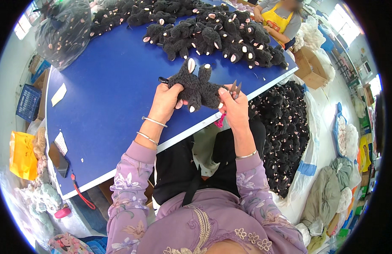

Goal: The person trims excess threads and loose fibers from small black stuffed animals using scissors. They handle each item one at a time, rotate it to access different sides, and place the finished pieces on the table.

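Note:
A black fuzzy plush toy [189,86] with pale ear linings and pale paw tips is held over the near edge of the blue table [107,97]. My left hand [164,100] is closed round its head side, the thumb pressed into the pile. At the other end, my right hand [235,103] pinches a limb between thumb and finger. That same hand also keeps a small pair of scissors [236,89], blades pointing up and away. A bright pink cord [220,121] dangles below the right hand. My palms are hidden from view.
A heap of similar black plush toys [200,34] covers the far table. More fill a large lined bag [280,131] at the right. A stuffed clear bag [62,36] stands far left; a phone [58,160] lies near the left edge. A co-worker in a yellow apron [275,20] sits opposite.

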Tool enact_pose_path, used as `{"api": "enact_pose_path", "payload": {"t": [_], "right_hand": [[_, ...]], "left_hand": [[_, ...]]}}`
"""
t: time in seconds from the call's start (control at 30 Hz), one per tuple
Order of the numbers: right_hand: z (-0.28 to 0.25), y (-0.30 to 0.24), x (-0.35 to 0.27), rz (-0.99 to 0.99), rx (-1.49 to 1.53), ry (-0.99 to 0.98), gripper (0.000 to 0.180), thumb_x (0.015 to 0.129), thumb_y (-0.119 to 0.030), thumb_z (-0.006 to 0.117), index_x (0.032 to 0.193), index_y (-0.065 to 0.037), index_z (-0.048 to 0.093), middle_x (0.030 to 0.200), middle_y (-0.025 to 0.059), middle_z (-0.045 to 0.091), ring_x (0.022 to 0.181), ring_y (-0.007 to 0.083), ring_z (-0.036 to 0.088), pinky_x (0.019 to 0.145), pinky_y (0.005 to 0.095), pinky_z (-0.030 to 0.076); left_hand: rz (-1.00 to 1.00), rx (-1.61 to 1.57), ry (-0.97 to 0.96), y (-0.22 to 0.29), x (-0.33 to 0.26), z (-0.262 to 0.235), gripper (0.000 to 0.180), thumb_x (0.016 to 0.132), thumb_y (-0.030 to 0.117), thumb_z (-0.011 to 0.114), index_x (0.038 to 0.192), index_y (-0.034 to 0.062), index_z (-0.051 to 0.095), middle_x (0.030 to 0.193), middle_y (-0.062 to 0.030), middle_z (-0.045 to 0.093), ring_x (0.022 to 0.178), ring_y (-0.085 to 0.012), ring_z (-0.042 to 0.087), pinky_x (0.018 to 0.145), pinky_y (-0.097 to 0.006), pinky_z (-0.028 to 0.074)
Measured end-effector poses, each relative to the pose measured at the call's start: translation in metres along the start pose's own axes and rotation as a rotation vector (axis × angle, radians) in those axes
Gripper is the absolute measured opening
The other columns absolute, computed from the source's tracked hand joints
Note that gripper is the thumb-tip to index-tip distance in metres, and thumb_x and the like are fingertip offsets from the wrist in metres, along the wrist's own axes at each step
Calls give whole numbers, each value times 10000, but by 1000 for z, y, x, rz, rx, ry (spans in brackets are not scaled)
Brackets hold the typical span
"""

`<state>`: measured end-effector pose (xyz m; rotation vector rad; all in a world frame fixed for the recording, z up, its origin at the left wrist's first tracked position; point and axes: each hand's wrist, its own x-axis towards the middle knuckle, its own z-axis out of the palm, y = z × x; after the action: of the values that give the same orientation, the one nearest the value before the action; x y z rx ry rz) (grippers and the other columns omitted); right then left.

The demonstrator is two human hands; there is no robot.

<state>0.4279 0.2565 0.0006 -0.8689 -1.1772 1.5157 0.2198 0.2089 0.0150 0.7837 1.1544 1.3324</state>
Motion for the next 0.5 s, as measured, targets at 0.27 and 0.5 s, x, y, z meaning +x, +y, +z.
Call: {"api": "enact_pose_path", "payload": {"t": [0.27,0.5], "right_hand": [[-8,-7,-8,-224,-155,-89,111,868,10,615,956,-36,567,877,-21,553,660,22,446,576,175,366],[-16,3,-6,-369,-419,-36,189,777,132,511,857,-39,523,940,-36,517,740,26,435,637,178,360]], "left_hand": [[846,612,104,-15,9,-5,223,757,-53,662,928,67,583,1145,-74,576,1013,-187,565,885,-278,443],[848,560,-49,-10,-8,17,274,671,-117,675,841,71,572,1235,-92,544,1093,-229,541,950,-321,419]]}}
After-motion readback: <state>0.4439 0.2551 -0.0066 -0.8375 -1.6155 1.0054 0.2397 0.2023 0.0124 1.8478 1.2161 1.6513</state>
